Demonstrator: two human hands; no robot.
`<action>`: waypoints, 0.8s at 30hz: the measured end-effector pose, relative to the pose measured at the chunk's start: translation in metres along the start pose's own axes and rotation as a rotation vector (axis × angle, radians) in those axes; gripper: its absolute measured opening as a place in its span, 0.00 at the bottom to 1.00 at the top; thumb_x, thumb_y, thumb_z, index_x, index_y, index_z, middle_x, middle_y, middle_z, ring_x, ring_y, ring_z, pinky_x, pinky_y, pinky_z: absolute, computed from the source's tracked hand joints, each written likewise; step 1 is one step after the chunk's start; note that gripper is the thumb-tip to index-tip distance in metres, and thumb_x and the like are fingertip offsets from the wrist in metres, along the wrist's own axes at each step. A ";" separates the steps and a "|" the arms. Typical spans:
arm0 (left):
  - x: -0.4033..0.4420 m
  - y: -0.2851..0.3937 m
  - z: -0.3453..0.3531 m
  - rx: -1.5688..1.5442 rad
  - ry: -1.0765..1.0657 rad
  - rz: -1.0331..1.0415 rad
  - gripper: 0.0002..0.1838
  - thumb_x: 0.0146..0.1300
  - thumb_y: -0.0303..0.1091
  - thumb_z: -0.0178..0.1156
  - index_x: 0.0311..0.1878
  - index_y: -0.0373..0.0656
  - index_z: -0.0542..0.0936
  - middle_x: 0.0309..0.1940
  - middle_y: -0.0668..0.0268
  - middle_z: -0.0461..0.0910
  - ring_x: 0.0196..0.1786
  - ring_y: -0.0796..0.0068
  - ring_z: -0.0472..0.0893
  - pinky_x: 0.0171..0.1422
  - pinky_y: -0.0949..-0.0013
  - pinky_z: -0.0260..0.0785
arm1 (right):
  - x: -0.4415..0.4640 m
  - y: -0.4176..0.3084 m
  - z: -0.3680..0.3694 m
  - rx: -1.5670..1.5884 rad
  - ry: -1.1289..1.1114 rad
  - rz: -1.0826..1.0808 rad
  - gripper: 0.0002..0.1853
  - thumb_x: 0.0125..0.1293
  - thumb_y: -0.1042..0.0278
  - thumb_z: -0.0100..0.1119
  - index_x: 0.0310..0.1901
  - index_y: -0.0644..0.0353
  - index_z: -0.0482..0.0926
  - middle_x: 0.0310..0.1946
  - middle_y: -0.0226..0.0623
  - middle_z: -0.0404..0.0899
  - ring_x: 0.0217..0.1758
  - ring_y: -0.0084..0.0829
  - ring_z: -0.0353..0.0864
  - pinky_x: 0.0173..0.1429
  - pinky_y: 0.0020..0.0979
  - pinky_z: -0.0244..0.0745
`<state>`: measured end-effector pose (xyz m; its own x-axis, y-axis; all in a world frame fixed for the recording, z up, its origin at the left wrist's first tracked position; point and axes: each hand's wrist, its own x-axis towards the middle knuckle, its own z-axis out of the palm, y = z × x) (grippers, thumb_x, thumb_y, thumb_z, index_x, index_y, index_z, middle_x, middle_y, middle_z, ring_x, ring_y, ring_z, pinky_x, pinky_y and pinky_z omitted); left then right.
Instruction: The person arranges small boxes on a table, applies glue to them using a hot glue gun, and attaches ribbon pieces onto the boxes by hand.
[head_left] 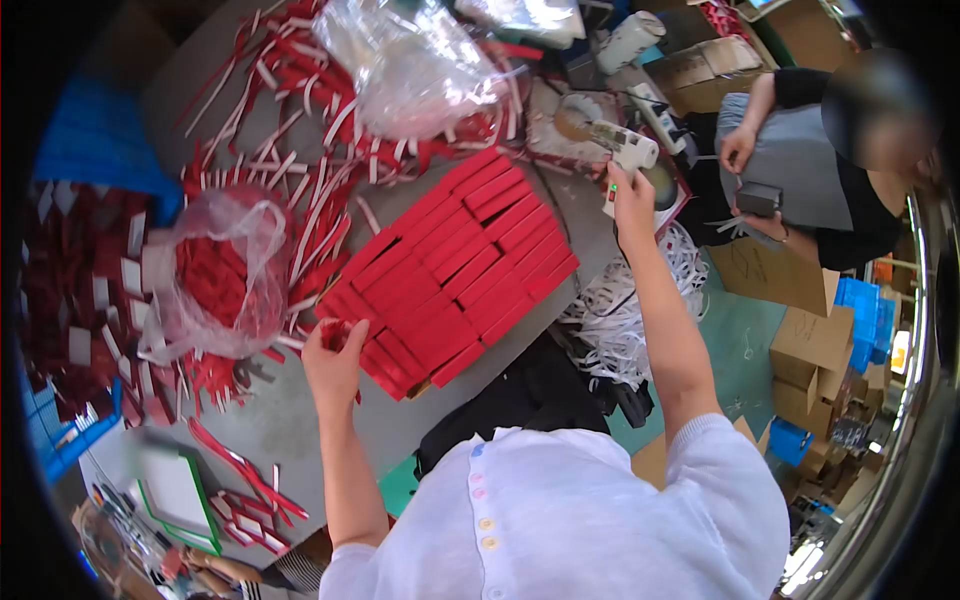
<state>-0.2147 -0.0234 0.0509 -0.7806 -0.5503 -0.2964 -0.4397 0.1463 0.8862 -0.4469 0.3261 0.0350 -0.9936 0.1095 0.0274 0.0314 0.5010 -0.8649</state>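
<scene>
My right hand (632, 200) grips a white plastic gun-shaped tool (634, 152); left hand (334, 358), can't tell. Probably pickup; next wants steadiness.

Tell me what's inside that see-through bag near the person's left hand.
Inside the plastic bag lies a heap of small red pieces, visible at its mouth. The top ones cover whatever lies beneath, so I can't tell whether the bag holds anything else.
</scene>
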 end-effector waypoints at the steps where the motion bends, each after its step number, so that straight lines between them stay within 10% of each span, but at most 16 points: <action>1: -0.001 0.010 -0.001 -0.111 -0.023 -0.119 0.10 0.56 0.29 0.67 0.29 0.36 0.74 0.19 0.72 0.72 0.22 0.85 0.66 0.26 0.78 0.57 | 0.017 0.007 -0.002 0.273 -0.035 0.171 0.14 0.66 0.61 0.52 0.43 0.63 0.78 0.34 0.36 0.82 0.33 0.27 0.80 0.35 0.24 0.72; 7: -0.002 0.035 0.005 -0.599 -0.217 -0.312 0.05 0.65 0.28 0.57 0.39 0.40 0.72 0.20 0.72 0.67 0.21 0.82 0.65 0.23 0.78 0.56 | 0.067 0.051 -0.016 0.415 -0.109 0.594 0.30 0.69 0.44 0.39 0.36 0.66 0.81 0.34 0.46 0.84 0.38 0.36 0.84 0.39 0.32 0.77; 9: -0.002 0.044 0.010 -0.871 -0.269 -0.385 0.06 0.67 0.30 0.55 0.42 0.39 0.71 0.24 0.69 0.68 0.23 0.80 0.66 0.24 0.78 0.56 | 0.078 0.062 -0.019 -0.524 0.216 0.298 0.32 0.68 0.40 0.39 0.31 0.65 0.82 0.29 0.55 0.82 0.40 0.49 0.83 0.45 0.45 0.76; 15: 0.006 0.025 0.029 -1.363 -0.392 -0.457 0.10 0.70 0.31 0.49 0.52 0.39 0.70 0.31 0.68 0.67 0.31 0.79 0.65 0.31 0.78 0.61 | 0.069 0.026 -0.067 -0.529 0.538 -0.138 0.17 0.63 0.54 0.56 0.36 0.63 0.81 0.31 0.50 0.82 0.36 0.44 0.83 0.44 0.40 0.76; 19: 0.003 0.025 0.045 -1.646 -0.418 -0.415 0.14 0.69 0.32 0.52 0.56 0.42 0.72 0.43 0.62 0.76 0.50 0.65 0.76 0.56 0.62 0.73 | -0.022 -0.071 -0.007 0.261 -0.109 -0.106 0.06 0.61 0.74 0.61 0.39 0.65 0.79 0.31 0.30 0.80 0.33 0.18 0.79 0.37 0.21 0.73; 24: -0.005 0.037 0.052 -1.731 -0.249 -0.399 0.16 0.71 0.34 0.47 0.60 0.43 0.70 0.56 0.59 0.74 0.65 0.56 0.69 0.69 0.53 0.63 | -0.135 -0.131 0.061 0.390 -0.853 0.178 0.10 0.58 0.73 0.66 0.39 0.66 0.78 0.29 0.32 0.81 0.30 0.16 0.78 0.35 0.19 0.73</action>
<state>-0.2500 0.0269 0.0663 -0.8684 -0.1851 -0.4600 0.1913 -0.9810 0.0336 -0.3234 0.1926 0.1142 -0.7265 -0.5839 -0.3622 0.3047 0.1987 -0.9315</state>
